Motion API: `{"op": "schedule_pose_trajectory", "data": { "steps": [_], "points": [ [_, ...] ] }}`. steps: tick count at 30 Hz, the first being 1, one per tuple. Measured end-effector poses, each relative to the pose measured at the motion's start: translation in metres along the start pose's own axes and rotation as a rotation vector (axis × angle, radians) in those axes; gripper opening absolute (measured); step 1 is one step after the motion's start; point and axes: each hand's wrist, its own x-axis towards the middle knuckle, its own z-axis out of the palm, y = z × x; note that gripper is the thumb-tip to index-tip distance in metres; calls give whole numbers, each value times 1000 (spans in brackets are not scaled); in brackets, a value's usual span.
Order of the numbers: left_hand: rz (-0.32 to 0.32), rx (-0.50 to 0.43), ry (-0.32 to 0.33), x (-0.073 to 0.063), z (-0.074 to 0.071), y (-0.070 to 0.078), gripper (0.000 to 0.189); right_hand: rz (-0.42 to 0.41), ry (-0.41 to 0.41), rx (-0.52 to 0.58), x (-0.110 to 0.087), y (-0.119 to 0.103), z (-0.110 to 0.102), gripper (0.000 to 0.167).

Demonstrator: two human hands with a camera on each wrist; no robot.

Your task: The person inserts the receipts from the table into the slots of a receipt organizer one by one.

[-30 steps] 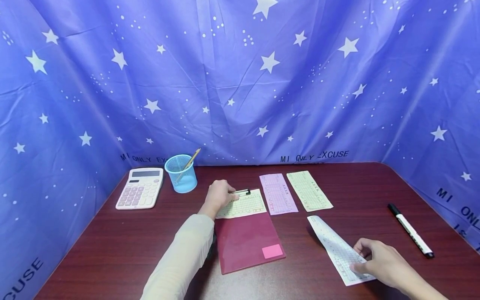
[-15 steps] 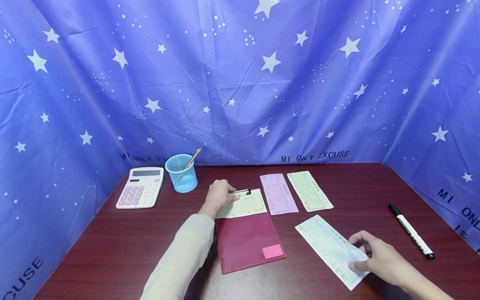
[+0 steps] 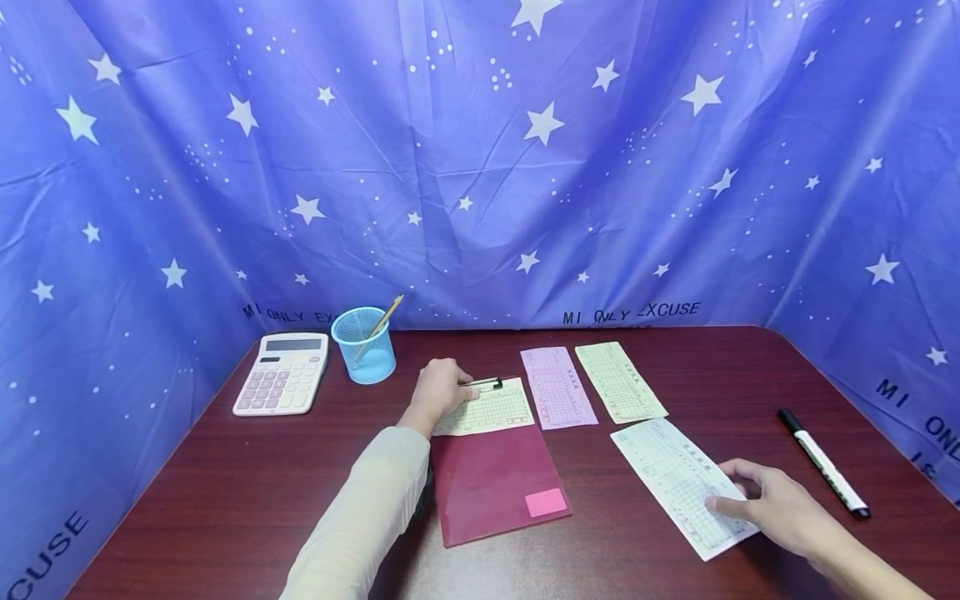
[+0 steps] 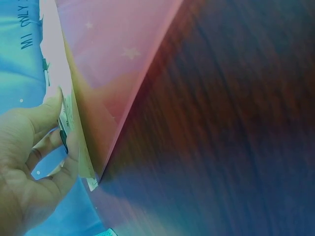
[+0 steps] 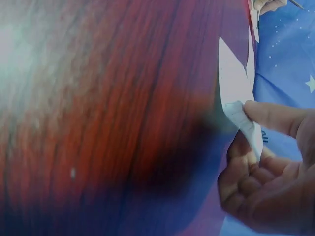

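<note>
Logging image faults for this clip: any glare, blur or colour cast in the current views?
Head: largely sharp, with soft sheen on the table near the bottom edge; left wrist: blue-green cast, wood grain smeared; right wrist: bright glare at upper left, smeared grain, a dark patch, probably shadow, left of the fingers.

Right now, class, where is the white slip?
On the head view's right side, the white slip is in the right hand, between folder and marker.
</note>
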Motion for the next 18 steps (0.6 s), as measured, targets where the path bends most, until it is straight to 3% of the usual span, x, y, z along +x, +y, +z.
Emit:
{"op": "schedule_pose_trajectory", "data": {
  "steps": [6,11,15,18],
  "points": [
    [-24,-7,-16,2,1,-1,25,-152,-117,14,2,1,-5,44],
    [-21,-5,-17,3,1,-1,25,-188,-119,-28,4,0,-5,48],
    [-21,-5,-18,3,1,-1,24,-105,-112,-29,6,-2,-4,64],
    [-26,-2,-24,2,1,-1,24,-15,-95,-13,8,-3,-3,63]
  ]
}}
